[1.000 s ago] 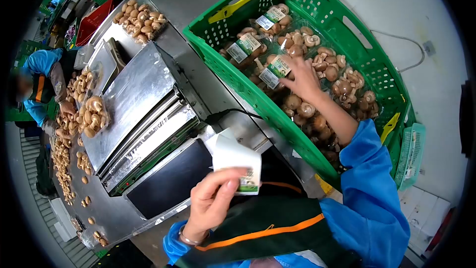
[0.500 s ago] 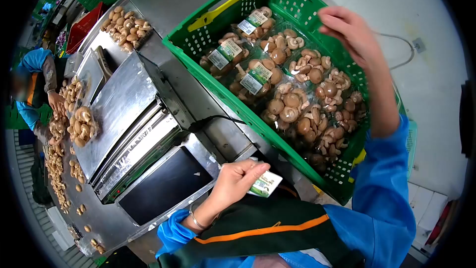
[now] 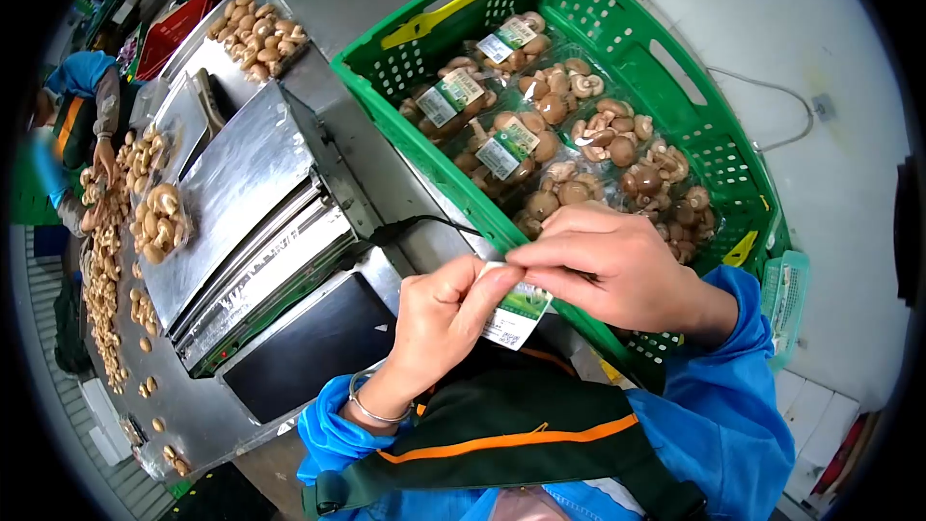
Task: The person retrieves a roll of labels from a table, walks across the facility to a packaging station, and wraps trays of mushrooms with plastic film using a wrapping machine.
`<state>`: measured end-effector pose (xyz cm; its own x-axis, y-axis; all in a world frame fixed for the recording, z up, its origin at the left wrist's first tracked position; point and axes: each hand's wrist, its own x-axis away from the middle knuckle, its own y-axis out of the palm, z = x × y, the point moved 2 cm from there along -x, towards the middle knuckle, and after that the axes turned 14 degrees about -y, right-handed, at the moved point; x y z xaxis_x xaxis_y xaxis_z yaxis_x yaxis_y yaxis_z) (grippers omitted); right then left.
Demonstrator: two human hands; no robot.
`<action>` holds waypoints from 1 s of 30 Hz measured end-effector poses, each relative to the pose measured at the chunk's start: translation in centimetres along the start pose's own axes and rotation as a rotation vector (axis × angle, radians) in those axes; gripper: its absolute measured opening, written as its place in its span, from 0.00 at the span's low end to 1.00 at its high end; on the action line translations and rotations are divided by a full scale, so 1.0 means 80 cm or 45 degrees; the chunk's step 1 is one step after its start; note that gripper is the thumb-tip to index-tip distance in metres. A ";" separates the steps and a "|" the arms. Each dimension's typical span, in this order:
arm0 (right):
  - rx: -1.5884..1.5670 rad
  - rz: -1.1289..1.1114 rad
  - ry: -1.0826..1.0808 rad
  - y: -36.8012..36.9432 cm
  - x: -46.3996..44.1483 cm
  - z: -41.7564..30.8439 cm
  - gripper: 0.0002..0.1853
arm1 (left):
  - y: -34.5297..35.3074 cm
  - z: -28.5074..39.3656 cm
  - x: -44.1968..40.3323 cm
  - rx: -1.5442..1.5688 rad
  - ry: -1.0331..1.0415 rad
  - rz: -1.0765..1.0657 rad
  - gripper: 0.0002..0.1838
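Between thumb and finger my left hand (image 3: pixel 439 314) holds a green-and-white label sheet (image 3: pixel 518 314) in front of my body. My right hand (image 3: pixel 617 265) meets it there, its thumb and fingertips pinched at the sheet's upper edge, over the near side of a green crate (image 3: pixel 439 150). Inside the crate lie several clear-wrapped packs of brown mushrooms (image 3: pixel 612 130). Three packs at its left side carry labels, one of them (image 3: pixel 506 147) nearest my hands. My right hand hides part of the packs behind it.
Left of the crate stands a metal machine (image 3: pixel 251 222) with a dark panel (image 3: pixel 313 347). Loose mushrooms (image 3: pixel 106 299) and a mushroom pack (image 3: pixel 161 222) lie beyond it. A co-worker's hand (image 3: pixel 104 159) is among the mushrooms. A teal basket (image 3: pixel 786 304) sits at the right.
My right hand has left the labelled pack in the crate, lifted over the right side, and come down to the label sheet. My left hand has risen slightly with the sheet.
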<state>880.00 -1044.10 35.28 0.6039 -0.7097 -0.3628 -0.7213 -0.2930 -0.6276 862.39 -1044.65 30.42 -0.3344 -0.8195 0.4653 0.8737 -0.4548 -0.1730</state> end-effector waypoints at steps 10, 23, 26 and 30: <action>-0.126 0.546 1.256 -0.100 0.060 0.389 0.24 | 0.001 -0.009 0.009 0.721 -0.344 -0.497 0.42; -0.038 0.250 0.639 -0.072 -0.005 0.144 0.27 | -0.014 0.015 0.037 -0.044 0.528 -0.075 0.09; -0.434 -0.079 0.414 -0.046 0.005 -0.009 0.15 | 0.001 0.019 0.035 0.009 0.686 -0.098 0.09; -0.225 0.228 0.394 -0.056 0.027 -0.026 0.04 | 0.011 -0.018 0.039 -0.204 0.149 -0.437 0.13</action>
<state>883.80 -1045.63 38.74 0.3522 -0.9112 -0.2137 -0.8694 -0.2340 -0.4352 861.61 -1048.13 30.43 -0.6434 -0.6407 0.4190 0.6411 -0.7500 -0.1625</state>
